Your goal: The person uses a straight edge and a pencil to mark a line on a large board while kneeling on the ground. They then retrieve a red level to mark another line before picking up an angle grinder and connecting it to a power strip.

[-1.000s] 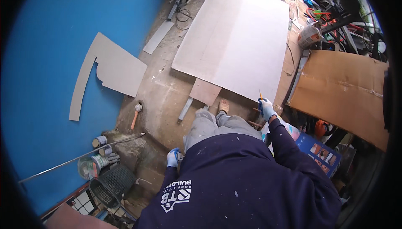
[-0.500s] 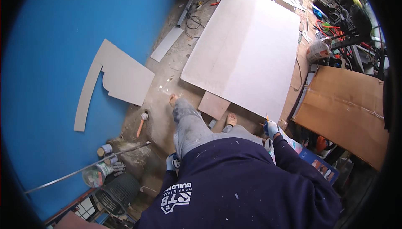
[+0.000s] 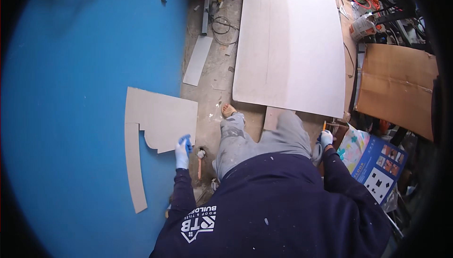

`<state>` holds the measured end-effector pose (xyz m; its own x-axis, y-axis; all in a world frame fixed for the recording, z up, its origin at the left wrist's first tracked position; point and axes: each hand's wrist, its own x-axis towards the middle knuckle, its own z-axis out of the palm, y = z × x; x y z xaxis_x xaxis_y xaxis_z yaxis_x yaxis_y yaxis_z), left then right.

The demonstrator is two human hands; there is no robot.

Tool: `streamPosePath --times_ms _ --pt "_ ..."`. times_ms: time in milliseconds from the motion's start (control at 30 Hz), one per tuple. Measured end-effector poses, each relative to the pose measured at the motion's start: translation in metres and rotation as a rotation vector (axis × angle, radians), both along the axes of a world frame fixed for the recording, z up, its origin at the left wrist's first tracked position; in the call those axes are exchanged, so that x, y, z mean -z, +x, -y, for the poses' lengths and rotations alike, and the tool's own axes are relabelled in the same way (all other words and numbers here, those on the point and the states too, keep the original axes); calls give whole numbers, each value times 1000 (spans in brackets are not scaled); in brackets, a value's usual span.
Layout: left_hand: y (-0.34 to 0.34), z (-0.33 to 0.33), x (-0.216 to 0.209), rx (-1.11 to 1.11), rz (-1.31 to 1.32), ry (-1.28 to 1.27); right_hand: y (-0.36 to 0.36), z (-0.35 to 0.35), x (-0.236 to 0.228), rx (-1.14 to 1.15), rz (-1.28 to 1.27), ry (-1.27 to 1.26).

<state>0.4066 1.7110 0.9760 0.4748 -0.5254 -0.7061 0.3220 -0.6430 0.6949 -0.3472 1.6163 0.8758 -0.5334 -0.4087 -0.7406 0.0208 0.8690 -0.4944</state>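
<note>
My left hand [image 3: 182, 152], in a white and blue glove, reaches to the lower right corner of a cut grey-white board [image 3: 165, 116]. Its fingers look loosely bent and apart, and whether they touch the board I cannot tell. That board has a notched, rounded lower edge and stands against the blue wall, with a long curved strip [image 3: 134, 168] at its left side. At my right side, my gloved right hand [image 3: 325, 138] is closed around an orange-yellow pencil [image 3: 324, 125] that points upward. A large white sheet [image 3: 292, 45] lies ahead of my legs.
Beside the wall, a hammer-like tool [image 3: 199, 166] with an orange handle is on the floor. A narrow white offcut [image 3: 198, 60] and a coiled cable [image 3: 224, 27] lie farther up. To the right are a cardboard sheet [image 3: 396, 86], a blue printed box [image 3: 382, 168] and a white bucket [image 3: 362, 27].
My left hand has come up from beside my hip to the cut board. My view has turned toward the wall, and my right hand still has the pencil.
</note>
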Motion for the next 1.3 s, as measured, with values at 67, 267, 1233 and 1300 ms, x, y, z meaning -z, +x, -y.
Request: streamPosePath --times_ms 67,267,1233,1300 --pt "34 44 -18 7 -30 -9 27 -6 13 -139 -4 -63" --pt "84 97 -55 6 -18 -105 188 64 -38 -88 74 -56" --pt "283 98 -16 76 -99 195 813 428 -51 -1142 706 -225" --pt "288 93 -13 101 -95 270 834 410 -45 -1137 726 -163"
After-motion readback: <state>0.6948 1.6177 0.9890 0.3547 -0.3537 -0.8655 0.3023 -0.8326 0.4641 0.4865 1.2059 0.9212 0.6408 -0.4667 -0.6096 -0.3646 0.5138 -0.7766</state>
